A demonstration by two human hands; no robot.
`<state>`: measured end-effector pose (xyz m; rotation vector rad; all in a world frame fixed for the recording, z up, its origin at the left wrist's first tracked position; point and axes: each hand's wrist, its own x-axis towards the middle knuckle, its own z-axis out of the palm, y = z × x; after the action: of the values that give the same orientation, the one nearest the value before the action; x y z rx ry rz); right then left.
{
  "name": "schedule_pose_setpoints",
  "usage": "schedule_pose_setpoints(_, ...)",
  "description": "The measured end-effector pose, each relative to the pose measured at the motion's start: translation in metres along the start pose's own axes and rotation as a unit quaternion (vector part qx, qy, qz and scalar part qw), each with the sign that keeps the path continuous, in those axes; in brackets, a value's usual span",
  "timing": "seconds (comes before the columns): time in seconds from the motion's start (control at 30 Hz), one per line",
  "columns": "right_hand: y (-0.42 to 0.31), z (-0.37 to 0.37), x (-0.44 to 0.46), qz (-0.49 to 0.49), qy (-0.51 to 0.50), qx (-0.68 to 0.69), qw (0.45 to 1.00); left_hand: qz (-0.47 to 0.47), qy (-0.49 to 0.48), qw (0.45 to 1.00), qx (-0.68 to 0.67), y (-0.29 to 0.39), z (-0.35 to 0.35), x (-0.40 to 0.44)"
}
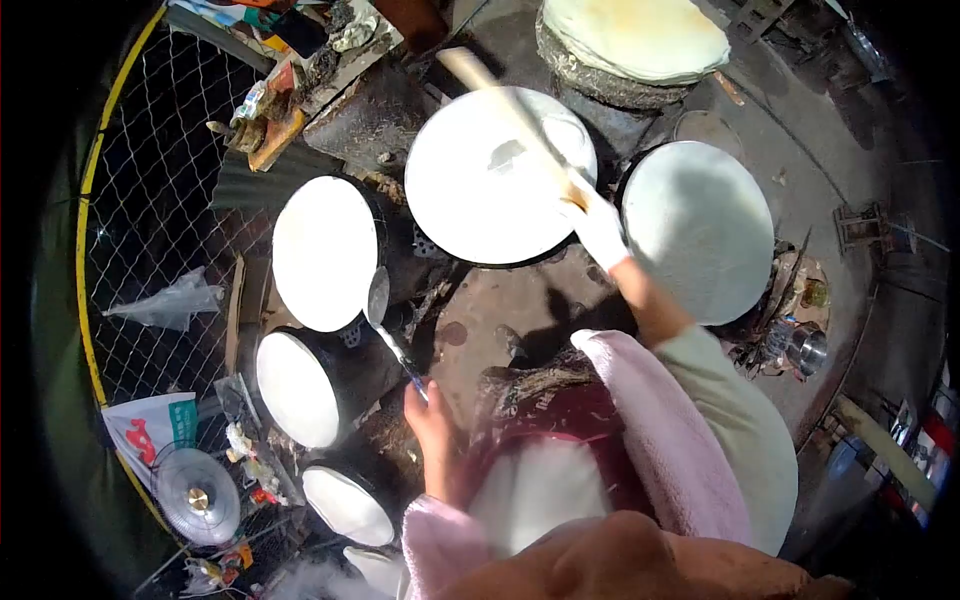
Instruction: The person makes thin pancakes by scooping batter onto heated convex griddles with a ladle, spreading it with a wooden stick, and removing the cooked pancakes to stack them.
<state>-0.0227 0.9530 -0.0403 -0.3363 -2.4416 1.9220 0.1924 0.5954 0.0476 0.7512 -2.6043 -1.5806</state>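
My left hand (430, 422) is closed around the handle of a metal ladle (378, 295), whose bowl lies by the edge of a round pan coated white (325, 255). My right hand (600, 232), covered in a white glove or cloth, grips a long flat wooden stick (515, 118). That stick reaches across a larger round white surface (470, 190), which has a greyish patch near its middle. Close to my body is a maroon tub (620, 465) with whitish contents. Motion slightly blurs the right hand and the stick.
A pile of thin round white sheets (635, 40) stands at the back. More white round pans (698, 232) curve around me, including lower-left ones (297, 390). A wire mesh fence (160, 150) and a fan (198, 497) are at left; a metal pot (805, 350) is at right.
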Motion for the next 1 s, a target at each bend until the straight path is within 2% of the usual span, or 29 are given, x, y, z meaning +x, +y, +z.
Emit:
schedule_pose_setpoints(0.03, 0.019, -0.003, -0.017, 0.018, 0.056, 0.092, 0.994, 0.011, -0.007, 1.000, -0.004, 0.003, 0.002, 0.003)
schedule_pose_setpoints(0.07, 0.011, -0.011, -0.041, -0.012, 0.128, 0.113, 0.985, -0.006, -0.009, 1.000, -0.028, 0.010, 0.005, 0.005)
schedule_pose_setpoints(0.1, 0.033, -0.010, -0.060, 0.085, 0.100, 0.189, 0.973, -0.057, -0.024, 0.996, -0.070, 0.042, 0.011, 0.002)
schedule_pose_setpoints(0.13, 0.054, -0.009, -0.078, 0.185, 0.083, 0.259, 0.944, -0.029, -0.029, 0.998, -0.052, 0.034, 0.014, 0.008)
schedule_pose_setpoints(0.17, 0.027, -0.013, -0.095, 0.281, 0.030, 0.263, 0.923, -0.001, -0.034, 0.999, -0.033, 0.025, 0.018, 0.014)
schedule_pose_setpoints(0.23, 0.002, -0.014, -0.108, 0.290, -0.030, 0.277, 0.915, -0.039, -0.057, 0.995, -0.072, 0.054, 0.027, 0.010)
schedule_pose_setpoints(0.27, -0.005, -0.021, -0.107, 0.279, -0.051, 0.267, 0.921, -0.057, -0.064, 0.992, -0.091, 0.059, 0.030, 0.009)
schedule_pose_setpoints(0.37, 0.022, -0.033, -0.081, 0.198, 0.047, 0.213, 0.956, -0.060, -0.066, 0.989, -0.120, 0.070, 0.034, -0.001)
schedule_pose_setpoints(0.53, -0.010, -0.038, -0.090, 0.311, -0.079, 0.272, 0.907, -0.048, -0.050, 0.992, -0.107, 0.056, 0.040, -0.001)
schedule_pose_setpoints(0.57, -0.011, -0.035, -0.091, 0.304, -0.098, 0.258, 0.912, -0.053, -0.052, 0.991, -0.114, 0.057, 0.041, 0.002)
schedule_pose_setpoints(0.63, -0.016, -0.035, -0.088, 0.280, -0.071, 0.179, 0.941, -0.057, -0.089, 0.985, -0.133, 0.067, 0.044, 0.018)
schedule_pose_setpoints(0.67, -0.014, -0.036, -0.080, 0.215, -0.030, 0.125, 0.968, -0.035, -0.104, 0.987, -0.115, 0.064, 0.048, 0.033)
schedule_pose_setpoints(0.7, 0.028, -0.032, -0.065, 0.172, -0.027, 0.207, 0.963, -0.012, -0.119, 0.988, -0.097, 0.062, 0.054, 0.051)
schedule_pose_setpoints(0.77, 0.034, -0.033, -0.059, 0.116, -0.035, 0.127, 0.984, 0.003, -0.162, 0.983, -0.084, 0.075, 0.069, 0.087)
schedule_pose_setpoints(0.83, 0.019, -0.026, -0.069, 0.191, -0.093, 0.147, 0.966, 0.012, -0.214, 0.970, -0.114, 0.089, 0.093, 0.127)
schedule_pose_setpoints(0.9, -0.009, -0.022, -0.093, 0.190, -0.105, 0.105, 0.971, -0.016, -0.261, 0.954, -0.147, 0.112, 0.116, 0.160)
schedule_pose_setpoints(1.0, 0.024, -0.020, -0.122, 0.119, -0.054, 0.088, 0.988, -0.029, -0.340, 0.918, -0.203, 0.126, 0.160, 0.214)
